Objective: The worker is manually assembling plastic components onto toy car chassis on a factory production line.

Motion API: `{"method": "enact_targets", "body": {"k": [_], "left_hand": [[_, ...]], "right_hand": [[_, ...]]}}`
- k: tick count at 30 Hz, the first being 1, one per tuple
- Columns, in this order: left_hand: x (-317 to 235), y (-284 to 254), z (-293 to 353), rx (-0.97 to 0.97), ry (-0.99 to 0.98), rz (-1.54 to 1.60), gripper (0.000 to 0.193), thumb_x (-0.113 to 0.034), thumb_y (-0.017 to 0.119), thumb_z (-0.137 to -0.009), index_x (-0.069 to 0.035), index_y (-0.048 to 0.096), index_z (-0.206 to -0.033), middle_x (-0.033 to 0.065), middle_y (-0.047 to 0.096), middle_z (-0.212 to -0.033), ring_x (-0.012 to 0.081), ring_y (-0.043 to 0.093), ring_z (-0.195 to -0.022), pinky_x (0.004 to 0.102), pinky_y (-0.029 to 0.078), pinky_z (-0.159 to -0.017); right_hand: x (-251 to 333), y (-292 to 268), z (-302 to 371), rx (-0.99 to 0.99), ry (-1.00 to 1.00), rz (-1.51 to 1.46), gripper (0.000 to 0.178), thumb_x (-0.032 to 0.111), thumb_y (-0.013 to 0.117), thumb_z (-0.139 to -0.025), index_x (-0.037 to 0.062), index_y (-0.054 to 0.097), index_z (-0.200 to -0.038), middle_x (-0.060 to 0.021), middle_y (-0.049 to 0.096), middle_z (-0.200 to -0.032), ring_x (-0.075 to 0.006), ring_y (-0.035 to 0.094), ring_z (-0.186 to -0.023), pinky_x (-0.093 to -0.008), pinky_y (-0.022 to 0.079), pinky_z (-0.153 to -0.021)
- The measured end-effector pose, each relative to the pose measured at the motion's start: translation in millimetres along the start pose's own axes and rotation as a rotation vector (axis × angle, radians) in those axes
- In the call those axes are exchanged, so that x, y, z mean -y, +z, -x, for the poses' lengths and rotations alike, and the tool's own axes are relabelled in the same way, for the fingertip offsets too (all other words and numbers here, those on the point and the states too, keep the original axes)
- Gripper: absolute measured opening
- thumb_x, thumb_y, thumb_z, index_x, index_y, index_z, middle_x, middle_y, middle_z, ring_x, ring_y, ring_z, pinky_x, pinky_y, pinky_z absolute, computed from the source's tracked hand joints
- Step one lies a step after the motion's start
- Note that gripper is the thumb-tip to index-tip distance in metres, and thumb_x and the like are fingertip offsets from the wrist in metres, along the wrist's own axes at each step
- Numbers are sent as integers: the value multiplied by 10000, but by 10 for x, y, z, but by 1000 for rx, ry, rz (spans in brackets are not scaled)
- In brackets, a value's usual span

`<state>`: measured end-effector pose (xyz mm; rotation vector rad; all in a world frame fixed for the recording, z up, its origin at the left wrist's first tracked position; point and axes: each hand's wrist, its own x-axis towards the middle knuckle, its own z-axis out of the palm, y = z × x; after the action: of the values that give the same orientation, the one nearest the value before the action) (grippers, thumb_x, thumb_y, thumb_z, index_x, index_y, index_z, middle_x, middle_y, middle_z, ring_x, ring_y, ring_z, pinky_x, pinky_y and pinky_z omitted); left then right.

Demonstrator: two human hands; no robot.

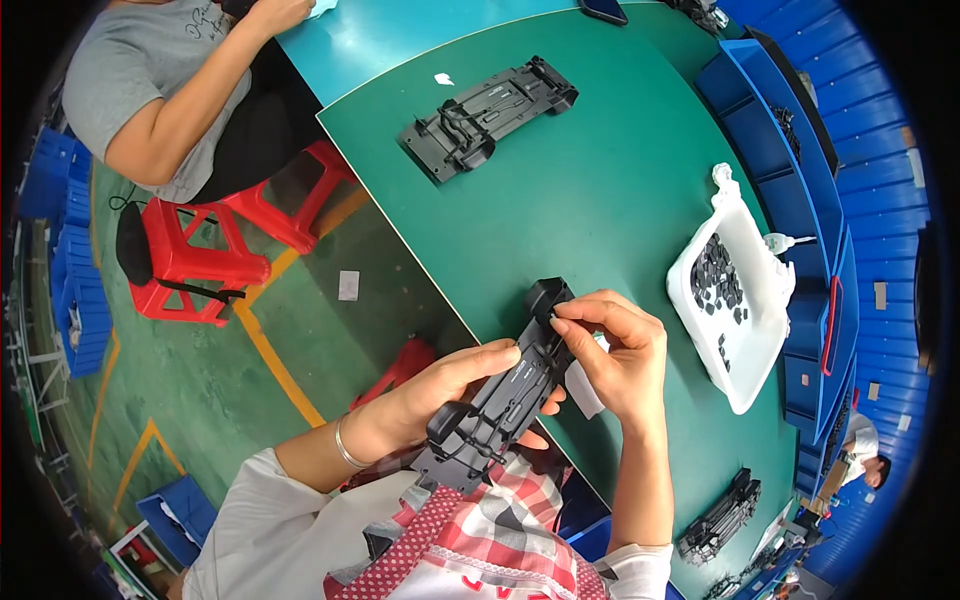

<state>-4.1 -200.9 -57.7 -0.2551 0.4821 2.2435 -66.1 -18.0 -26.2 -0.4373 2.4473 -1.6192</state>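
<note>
A black plastic toy-car chassis (pixel 512 392) is held above the near edge of the table, tilted with its far end up and to the right. My left hand (pixel 425 400) grips it from the left side, thumb along its flat face and fingertips showing past the right edge. At its far end, beside a wheel-arch part, my right hand (pixel 625 350) has thumb and forefinger pinched together; whatever sits between them is too small to make out. A second similar chassis (pixel 490 115) lies farther off on the green table.
A white tray (pixel 758 345) with small black pieces (pixel 715 278) stands to the right, before blue bins (pixel 800 210). More black chassis parts (pixel 720 515) lie at the lower right. A co-worker's arm (pixel 205 110) is at the upper left, near red stools (pixel 185 245).
</note>
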Motion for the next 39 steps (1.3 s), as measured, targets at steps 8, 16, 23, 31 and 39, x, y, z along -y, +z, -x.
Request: {"method": "enact_targets", "body": {"k": [8, 16, 23, 31, 39], "left_hand": [[15, -3, -7, 0, 4, 29, 484, -368, 407, -1000, 52, 471, -1232, 190, 595, -1105, 215, 618, -1030, 404, 571, -852], [17, 11, 1, -16, 3, 32, 487, -367, 401, -1002, 56, 469, -1234, 193, 596, -1109, 215, 616, -1035, 406, 573, -848], [20, -2, -8, -4, 2, 48, 470, -357, 395, -1006, 54, 481, -1217, 191, 597, -1108, 216, 615, -1040, 413, 572, -853], [14, -4, 1, 31, 1, -9, 527, -390, 354, -1012, 26, 403, -1332, 201, 554, -1189, 239, 577, -1118, 457, 533, -920], [-48, 87, 14, 12, -6, 98, 459, -409, 395, -1008, -2, 504, -1190, 161, 615, -1082, 204, 654, -962, 390, 583, -840]], "right_hand": [[-2, -9, -17, 15, -11, -1, 116, -81, 704, -757, -38, 696, -864, -81, 664, -836, -142, 614, -771, -248, 482, -660], [-2, 1, -19, 15, -32, 10, 124, -97, 697, -744, -42, 696, -855, -88, 665, -827, -149, 620, -757, -251, 485, -656], [-11, -1, -33, 34, -85, 60, 126, -86, 687, -748, -26, 702, -857, -89, 667, -824, -142, 626, -697, -252, 498, -618], [-12, -32, -79, 72, -69, 47, 112, -55, 680, -760, -23, 700, -866, -88, 664, -815, -133, 617, -644, -261, 501, -597], [82, -17, -128, 96, 41, 84, 99, -63, 678, -772, -37, 694, -866, -73, 652, -815, -129, 617, -763, -246, 509, -695]]}}
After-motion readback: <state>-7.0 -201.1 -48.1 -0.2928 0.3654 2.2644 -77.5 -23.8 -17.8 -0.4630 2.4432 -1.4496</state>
